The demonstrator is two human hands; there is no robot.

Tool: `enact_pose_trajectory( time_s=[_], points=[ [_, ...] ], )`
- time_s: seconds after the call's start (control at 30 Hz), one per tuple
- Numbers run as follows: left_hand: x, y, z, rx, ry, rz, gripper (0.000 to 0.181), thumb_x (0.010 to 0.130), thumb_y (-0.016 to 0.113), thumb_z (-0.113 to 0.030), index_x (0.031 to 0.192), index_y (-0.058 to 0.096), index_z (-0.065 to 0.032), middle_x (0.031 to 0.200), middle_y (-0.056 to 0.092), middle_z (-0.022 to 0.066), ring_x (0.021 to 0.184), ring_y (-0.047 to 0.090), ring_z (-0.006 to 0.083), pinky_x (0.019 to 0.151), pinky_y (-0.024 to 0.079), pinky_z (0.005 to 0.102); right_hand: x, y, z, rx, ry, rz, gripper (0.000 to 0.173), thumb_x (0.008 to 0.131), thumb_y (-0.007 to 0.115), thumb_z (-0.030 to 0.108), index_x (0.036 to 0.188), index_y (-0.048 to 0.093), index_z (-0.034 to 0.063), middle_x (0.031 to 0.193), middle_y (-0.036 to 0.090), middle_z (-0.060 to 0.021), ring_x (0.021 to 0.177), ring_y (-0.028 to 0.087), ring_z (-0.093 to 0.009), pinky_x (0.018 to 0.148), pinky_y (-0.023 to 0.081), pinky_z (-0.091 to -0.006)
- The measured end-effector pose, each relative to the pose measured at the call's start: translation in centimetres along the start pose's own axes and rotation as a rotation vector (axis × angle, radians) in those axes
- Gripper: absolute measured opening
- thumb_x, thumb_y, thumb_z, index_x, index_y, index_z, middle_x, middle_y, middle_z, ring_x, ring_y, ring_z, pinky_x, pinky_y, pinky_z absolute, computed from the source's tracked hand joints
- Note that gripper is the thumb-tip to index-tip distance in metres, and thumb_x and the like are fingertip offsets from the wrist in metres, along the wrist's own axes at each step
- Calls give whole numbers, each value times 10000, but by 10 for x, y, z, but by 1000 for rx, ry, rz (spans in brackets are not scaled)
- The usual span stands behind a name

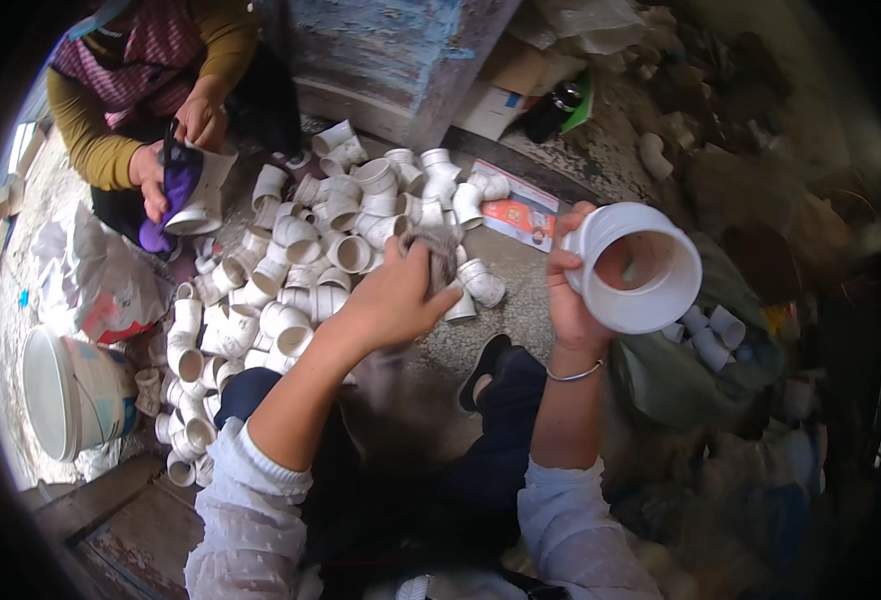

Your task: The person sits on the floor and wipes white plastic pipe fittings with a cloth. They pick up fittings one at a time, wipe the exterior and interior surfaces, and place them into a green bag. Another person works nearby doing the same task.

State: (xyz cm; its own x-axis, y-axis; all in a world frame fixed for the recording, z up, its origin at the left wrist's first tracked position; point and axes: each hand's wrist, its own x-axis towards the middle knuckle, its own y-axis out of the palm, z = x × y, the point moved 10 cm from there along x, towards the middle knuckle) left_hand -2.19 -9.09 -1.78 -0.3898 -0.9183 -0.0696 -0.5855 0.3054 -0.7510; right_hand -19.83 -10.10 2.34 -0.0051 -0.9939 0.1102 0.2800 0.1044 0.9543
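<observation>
My right hand grips a large white plastic pipe fitting, its wide mouth turned towards me and its inside reddish-brown in part. A crumpled grey-brown cloth is in my left hand, between fingers and thumb. That hand hovers over the right edge of a heap of white elbow pipe fittings, apart from the fitting in my right hand. A couple of loose fittings lie on the floor just beyond my left thumb.
At the upper left another person holds a white fitting and a purple cloth. A white bucket and a plastic bag stand left. A green sack with several small fittings lies right. Behind is a worn door.
</observation>
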Motion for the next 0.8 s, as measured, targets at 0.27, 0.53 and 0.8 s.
enact_pose_trajectory(
  time_s=[0.27,0.53,0.8],
  points=[
    [4,-18,-8,9,106,-189,364,758,650,-114,1068,503,8,1182,456,263,895,581,448,768,496,474,-2,0,0,-86,39,33,405,876,554,327,1203,518,93,1166,405,-112,1090,421,-242,690,449,-336],
    [-15,-68,7,-1129,68,-687,254,823,654,-154,987,574,23,953,619,139,856,583,188,770,458,310,4,-7,18,-348,-194,-144,433,923,467,456,1156,557,103,1185,548,-88,1105,496,-251,927,444,-429],
    [-54,-35,-104,-245,724,-556,365,633,688,-156,961,625,-11,1193,528,193,1170,464,408,1002,387,450,-6,-31,1,-438,-13,-263,451,965,340,408,1180,515,53,1102,601,-121,1012,587,-266,879,481,-414]
  ],
)
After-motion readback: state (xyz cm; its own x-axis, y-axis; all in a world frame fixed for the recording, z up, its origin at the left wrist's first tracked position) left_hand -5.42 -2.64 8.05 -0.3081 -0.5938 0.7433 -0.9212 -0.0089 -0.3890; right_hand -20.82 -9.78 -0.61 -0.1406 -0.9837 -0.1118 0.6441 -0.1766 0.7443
